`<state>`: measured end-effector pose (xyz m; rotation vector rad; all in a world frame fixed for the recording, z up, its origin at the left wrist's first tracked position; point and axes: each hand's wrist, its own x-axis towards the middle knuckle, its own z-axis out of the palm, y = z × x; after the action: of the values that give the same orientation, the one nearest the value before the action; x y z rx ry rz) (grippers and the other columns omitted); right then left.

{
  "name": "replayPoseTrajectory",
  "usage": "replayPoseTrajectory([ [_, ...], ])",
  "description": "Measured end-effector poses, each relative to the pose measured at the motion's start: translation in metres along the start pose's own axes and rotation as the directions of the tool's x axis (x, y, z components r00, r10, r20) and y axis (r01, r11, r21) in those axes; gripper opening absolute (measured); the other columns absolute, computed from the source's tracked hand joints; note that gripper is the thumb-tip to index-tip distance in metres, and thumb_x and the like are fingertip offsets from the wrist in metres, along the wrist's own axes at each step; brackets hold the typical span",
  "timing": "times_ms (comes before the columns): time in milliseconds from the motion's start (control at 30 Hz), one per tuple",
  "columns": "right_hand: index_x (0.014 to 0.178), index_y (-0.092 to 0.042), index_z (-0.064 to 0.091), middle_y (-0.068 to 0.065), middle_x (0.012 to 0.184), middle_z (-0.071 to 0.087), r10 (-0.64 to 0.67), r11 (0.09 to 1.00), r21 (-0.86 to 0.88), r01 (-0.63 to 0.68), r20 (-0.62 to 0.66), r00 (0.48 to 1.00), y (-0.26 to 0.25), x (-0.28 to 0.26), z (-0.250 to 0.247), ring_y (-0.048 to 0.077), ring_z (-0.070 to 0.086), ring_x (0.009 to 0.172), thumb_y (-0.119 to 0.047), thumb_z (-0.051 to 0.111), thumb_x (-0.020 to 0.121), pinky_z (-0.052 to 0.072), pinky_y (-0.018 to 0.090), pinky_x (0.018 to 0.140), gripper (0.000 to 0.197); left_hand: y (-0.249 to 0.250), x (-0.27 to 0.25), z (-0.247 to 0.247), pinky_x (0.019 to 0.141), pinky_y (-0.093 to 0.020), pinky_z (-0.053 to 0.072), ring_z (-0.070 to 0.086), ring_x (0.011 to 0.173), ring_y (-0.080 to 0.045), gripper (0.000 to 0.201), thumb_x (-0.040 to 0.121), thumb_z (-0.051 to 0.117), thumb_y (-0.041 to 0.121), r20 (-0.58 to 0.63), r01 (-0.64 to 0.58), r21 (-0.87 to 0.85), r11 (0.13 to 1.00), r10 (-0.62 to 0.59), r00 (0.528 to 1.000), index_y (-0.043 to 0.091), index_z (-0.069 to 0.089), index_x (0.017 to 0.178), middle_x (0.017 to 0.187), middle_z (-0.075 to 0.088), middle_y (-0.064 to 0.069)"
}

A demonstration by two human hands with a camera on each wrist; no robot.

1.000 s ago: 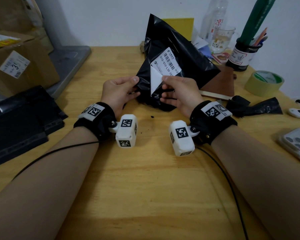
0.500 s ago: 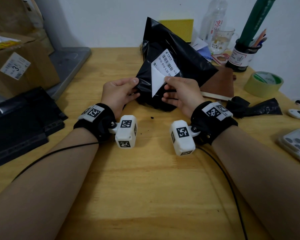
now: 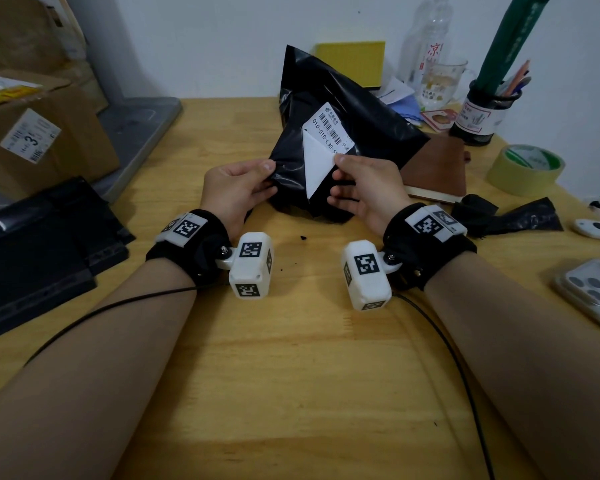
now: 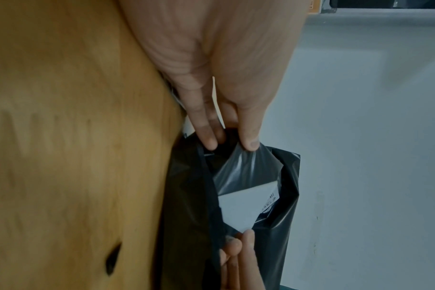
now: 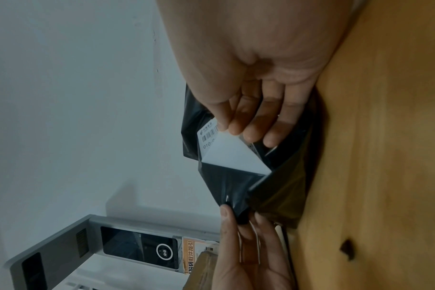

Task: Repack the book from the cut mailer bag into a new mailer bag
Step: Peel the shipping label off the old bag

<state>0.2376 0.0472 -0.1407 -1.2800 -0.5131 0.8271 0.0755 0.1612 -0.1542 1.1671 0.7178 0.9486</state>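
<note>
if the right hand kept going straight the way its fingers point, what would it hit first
Most likely the left hand: the right hand points leftward across the black mailer bag it already pinches, though depth is unclear.

From where I sit this reads as a small home-office desk used for packing parcels. I see a pale wooden tabletop (image 3: 291,375) pushed against a plain white wall. A cardboard box (image 3: 39,133) with a printed shipping sticker sits at the left, beside a grey machine (image 3: 136,126) whose make I cannot tell. At the right stand a roll of packing tape (image 3: 523,169), a pen pot (image 3: 482,116) stuffed with pencils, a glass mug (image 3: 440,81) and a clear bottle (image 3: 426,39). A phone (image 3: 593,292) lies face down near the edge, and a black mailer bag (image 3: 343,109) with a barcode label (image 3: 329,128) completes the parcel-handling look.
</note>
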Motion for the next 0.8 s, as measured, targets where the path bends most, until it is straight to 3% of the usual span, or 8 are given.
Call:
replayPoseTrajectory([
  [333,0.110,-0.005,0.068,0.003,0.076,0.060,0.015,1.000,0.024,-0.015,-0.010,1.000,-0.0003,0.0003,-0.0020,0.016,0.058,0.055,-0.017,0.064,0.100,0.061,0.036,0.065,0.016,-0.0007,0.0015,-0.0013,0.081,-0.026,0.058,0.073,0.098,-0.023,0.015,0.089,0.072,0.007,-0.028,-0.023,-0.020,1.000,0.022,0.999,0.000,0.073,0.103,0.104,0.075,-0.015],
  [600,0.109,-0.006,0.067,0.003,0.076,0.058,0.018,0.998,0.052,-0.017,-0.021,1.000,-0.0015,-0.0017,-0.0023,0.015,0.055,0.054,-0.016,0.063,0.100,0.062,0.037,0.066,0.014,-0.0030,0.0046,-0.0042,0.082,-0.026,0.058,0.073,0.100,-0.022,0.028,0.089,0.073,0.009,-0.043,-0.051,-0.005,0.999,0.051,0.998,-0.004,0.070,0.113,0.108,0.075,-0.016],
  [800,0.107,-0.008,0.067,0.003,0.076,0.058,0.012,0.998,0.060,-0.009,-0.049,0.999,-0.0032,-0.0010,-0.0038,0.014,0.054,0.055,-0.018,0.062,0.101,0.064,0.048,0.072,0.012,-0.0041,0.0059,-0.0058,0.086,-0.029,0.058,0.073,0.101,-0.024,0.030,0.088,0.074,0.011,-0.055,-0.063,0.002,0.998,0.063,0.996,-0.004,0.070,0.113,0.109,0.074,-0.017],
])
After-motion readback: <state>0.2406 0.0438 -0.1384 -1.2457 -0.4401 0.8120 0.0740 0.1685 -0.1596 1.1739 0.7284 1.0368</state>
